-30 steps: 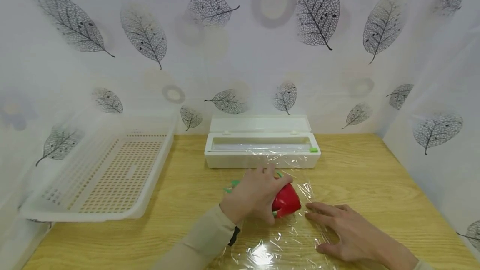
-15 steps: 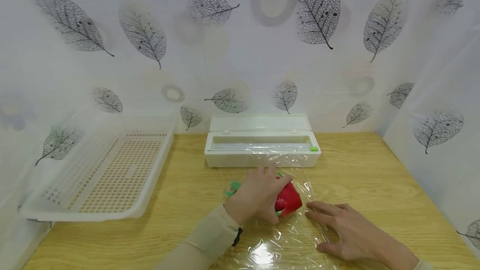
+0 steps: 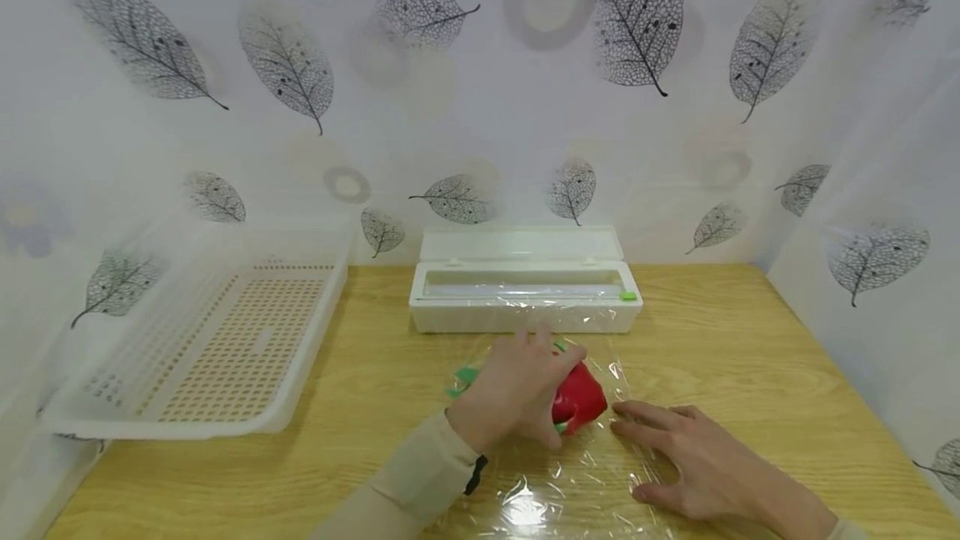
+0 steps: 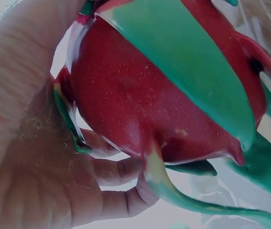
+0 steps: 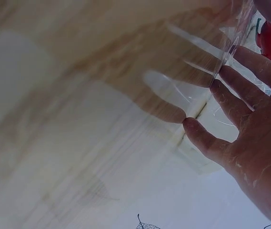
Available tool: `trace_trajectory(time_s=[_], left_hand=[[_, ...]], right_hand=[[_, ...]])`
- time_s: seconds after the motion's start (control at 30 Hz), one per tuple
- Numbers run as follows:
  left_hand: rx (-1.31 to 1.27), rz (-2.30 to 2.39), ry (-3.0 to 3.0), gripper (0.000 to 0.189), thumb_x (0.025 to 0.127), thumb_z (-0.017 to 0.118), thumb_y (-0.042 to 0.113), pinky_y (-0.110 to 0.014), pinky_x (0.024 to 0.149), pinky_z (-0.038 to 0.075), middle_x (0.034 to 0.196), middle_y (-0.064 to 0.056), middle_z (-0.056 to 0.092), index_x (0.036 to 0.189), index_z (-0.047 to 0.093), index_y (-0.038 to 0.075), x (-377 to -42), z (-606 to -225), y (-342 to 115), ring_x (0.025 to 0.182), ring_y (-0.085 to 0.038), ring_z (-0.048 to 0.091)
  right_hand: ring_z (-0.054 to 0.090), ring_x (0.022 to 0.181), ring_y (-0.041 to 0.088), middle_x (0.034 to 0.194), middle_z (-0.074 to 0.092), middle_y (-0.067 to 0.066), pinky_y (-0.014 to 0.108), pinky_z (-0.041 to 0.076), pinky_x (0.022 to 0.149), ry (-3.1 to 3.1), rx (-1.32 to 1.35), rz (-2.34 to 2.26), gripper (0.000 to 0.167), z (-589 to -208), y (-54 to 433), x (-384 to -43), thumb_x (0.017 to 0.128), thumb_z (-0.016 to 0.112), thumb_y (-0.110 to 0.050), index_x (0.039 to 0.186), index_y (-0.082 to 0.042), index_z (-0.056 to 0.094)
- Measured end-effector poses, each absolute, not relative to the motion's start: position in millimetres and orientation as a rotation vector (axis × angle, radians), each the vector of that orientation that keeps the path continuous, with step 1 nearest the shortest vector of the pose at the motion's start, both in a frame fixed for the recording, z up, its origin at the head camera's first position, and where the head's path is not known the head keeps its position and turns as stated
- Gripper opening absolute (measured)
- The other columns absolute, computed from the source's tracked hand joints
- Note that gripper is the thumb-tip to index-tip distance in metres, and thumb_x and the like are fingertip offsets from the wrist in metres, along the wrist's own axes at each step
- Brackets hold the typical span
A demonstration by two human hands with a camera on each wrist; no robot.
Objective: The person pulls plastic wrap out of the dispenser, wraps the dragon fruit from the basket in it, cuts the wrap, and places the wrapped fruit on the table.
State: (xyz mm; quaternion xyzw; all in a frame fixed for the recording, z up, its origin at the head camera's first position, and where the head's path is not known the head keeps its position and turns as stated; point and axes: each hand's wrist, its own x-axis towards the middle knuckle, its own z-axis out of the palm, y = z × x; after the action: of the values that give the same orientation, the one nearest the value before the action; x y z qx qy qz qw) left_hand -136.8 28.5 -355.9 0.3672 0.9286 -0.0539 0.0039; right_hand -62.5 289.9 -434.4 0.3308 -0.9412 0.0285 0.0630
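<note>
My left hand (image 3: 517, 390) grips a red dragon fruit (image 3: 581, 400) with green scales, its fingers curled round the far side. In the left wrist view the dragon fruit (image 4: 125, 90) fills the palm side, its long green tips sticking out. Under it lies a sheet of clear cling film (image 3: 555, 473), shiny and wrinkled. The film comes out of a white cling film dispenser (image 3: 525, 319) whose lid stands raised. My right hand (image 3: 686, 461) rests on the film's right edge with fingers spread. The right wrist view shows that hand's fingertips (image 5: 190, 123) touching the surface.
On the left stands a white perforated plastic basket (image 3: 288, 390). A small green slider (image 3: 627, 296) sits at the dispenser's right end. The wood-grain table (image 3: 750, 340) meets a leaf-patterned curtain (image 3: 480, 123) at the back and sides.
The dragon fruit and my left hand have shifted slightly to the right. My right hand has stayed in place on the film.
</note>
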Motion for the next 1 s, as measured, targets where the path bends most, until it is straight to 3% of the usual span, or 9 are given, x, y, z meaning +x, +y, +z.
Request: trace_trajectory(time_s=[0.23, 0.73, 1.0], left_hand=[[1.111, -0.131, 2.888, 0.097, 0.064, 0.087, 0.062, -0.035, 0.083, 0.058, 0.133, -0.005, 0.054, 0.147, 0.045, 0.034, -138, -359, 27, 0.108, -0.022, 0.059], [1.088, -0.138, 2.898, 0.096, 0.07, 0.083, 0.061, -0.034, 0.084, 0.058, 0.13, -0.004, 0.056, 0.149, 0.039, 0.03, -147, -368, 24, 0.11, -0.02, 0.058], [1.105, -0.039, 2.868, 0.106, 0.068, 0.085, 0.062, -0.039, 0.086, 0.057, 0.136, -0.005, 0.052, 0.154, 0.032, 0.031, -142, -371, 14, 0.118, -0.022, 0.057]], right_hand=[[0.064, 0.122, 0.017, 0.143, 0.061, -0.002, 0.048, 0.054, 0.087, -2.853, 0.984, 0.085, 0.066, -435, 288, -62, 0.08, 0.075, -0.061, 0.135, -0.025, 0.066], [0.064, 0.122, 0.017, 0.143, 0.061, -0.002, 0.047, 0.053, 0.087, -2.851, 0.98, 0.08, 0.066, -435, 286, -63, 0.079, 0.077, -0.059, 0.134, -0.025, 0.066], [0.063, 0.123, 0.018, 0.143, 0.061, -0.002, 0.049, 0.053, 0.088, -2.918, 0.953, 0.105, 0.066, -433, 285, -62, 0.08, 0.076, -0.059, 0.135, -0.026, 0.066]])
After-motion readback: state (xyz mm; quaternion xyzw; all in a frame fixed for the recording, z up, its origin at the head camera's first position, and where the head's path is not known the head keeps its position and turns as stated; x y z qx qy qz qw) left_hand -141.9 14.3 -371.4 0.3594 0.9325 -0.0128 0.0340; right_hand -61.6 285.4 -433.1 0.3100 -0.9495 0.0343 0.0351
